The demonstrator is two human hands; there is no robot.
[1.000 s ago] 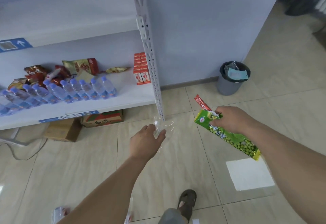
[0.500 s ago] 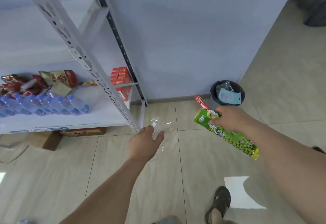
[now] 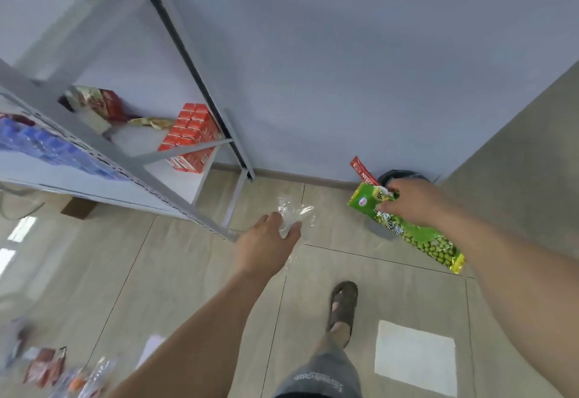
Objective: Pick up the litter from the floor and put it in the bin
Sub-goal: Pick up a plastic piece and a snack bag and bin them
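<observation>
My left hand [image 3: 266, 249] is closed on a crumpled clear plastic wrapper [image 3: 294, 214], held out over the tiled floor. My right hand [image 3: 413, 201] grips a green pea snack bag [image 3: 423, 238] together with a thin red sachet [image 3: 363, 172] that sticks up behind it. The dark bin [image 3: 404, 175] stands against the wall in the corner, mostly hidden behind my right hand and the bag. More wrappers [image 3: 47, 366] lie blurred on the floor at the bottom left.
A grey metal shelf rack [image 3: 131, 159] stands at the left with red cartons [image 3: 191, 137], snack bags and water bottles [image 3: 40, 147]. A white paper sheet [image 3: 413, 361] lies on the floor at the right. My sandalled foot [image 3: 341, 306] is below the hands.
I have walked closer to the corner; the bin has slid behind my right hand. The rack looms larger at the left. Both hands keep their grip.
</observation>
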